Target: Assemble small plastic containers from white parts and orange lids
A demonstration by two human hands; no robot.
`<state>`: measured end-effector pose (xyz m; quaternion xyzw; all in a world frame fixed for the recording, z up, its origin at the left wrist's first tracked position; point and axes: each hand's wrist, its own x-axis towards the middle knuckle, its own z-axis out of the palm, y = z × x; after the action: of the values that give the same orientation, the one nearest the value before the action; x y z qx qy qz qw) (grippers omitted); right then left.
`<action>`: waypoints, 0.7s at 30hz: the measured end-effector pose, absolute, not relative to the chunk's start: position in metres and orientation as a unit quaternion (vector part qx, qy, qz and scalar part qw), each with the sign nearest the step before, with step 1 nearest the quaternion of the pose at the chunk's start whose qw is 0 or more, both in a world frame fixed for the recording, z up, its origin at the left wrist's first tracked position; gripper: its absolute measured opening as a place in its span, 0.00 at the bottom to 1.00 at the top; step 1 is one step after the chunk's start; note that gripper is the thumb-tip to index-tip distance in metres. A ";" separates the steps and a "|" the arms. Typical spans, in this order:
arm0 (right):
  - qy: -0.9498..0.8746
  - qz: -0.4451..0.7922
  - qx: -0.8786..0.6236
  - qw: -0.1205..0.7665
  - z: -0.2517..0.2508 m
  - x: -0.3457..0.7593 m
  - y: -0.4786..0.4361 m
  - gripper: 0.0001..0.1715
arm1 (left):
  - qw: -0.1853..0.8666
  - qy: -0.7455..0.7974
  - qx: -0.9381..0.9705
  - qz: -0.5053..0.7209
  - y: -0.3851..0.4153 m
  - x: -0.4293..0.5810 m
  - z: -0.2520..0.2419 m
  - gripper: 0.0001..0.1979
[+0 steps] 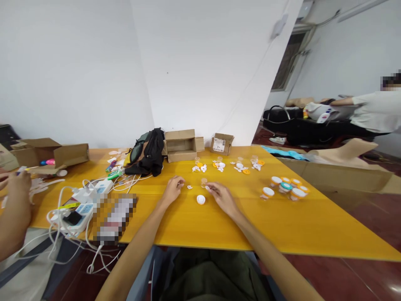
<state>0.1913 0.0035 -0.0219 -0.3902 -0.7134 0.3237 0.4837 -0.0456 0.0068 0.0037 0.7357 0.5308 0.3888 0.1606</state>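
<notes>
My right hand (222,196) pinches a small white disc-like piece with dark marks (207,188) at its fingertips. Just beyond those fingertips a small clear plastic cup (204,182) stands on the table. A round white cap-like part (201,200) lies nearer to me, between my hands. My left hand (173,189) hovers over or rests on the table with loosely curled fingers apart and nothing visible in them. To its right lies another small white piece with dark marks (189,187).
Groups of white and orange parts with clear cups (221,165) lie farther back. Several lidded containers (285,187) stand at right. A power strip (84,209) with cables and a blurred-out phone (115,219) are at left. Cardboard boxes (181,156) and a co-worker's hand (19,184) also show.
</notes>
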 end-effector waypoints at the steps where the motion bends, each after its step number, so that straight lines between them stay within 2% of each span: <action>1: -0.720 0.315 -0.390 0.480 -0.021 0.191 0.003 0.12 | 0.163 0.533 0.732 0.393 0.007 -0.046 0.004 0.12; 11: -0.712 0.297 -0.415 0.483 -0.026 0.189 0.006 0.11 | 0.186 0.533 0.711 0.420 0.008 -0.043 0.008 0.08; 21: -0.731 0.291 -0.396 0.473 -0.005 0.178 0.006 0.08 | 0.135 0.545 0.716 0.415 0.008 -0.049 0.005 0.10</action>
<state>0.1785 0.0064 -0.0050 -0.3960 -0.7313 0.2912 0.4728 -0.0492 0.0084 0.0053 0.7157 0.5454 0.4149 0.1349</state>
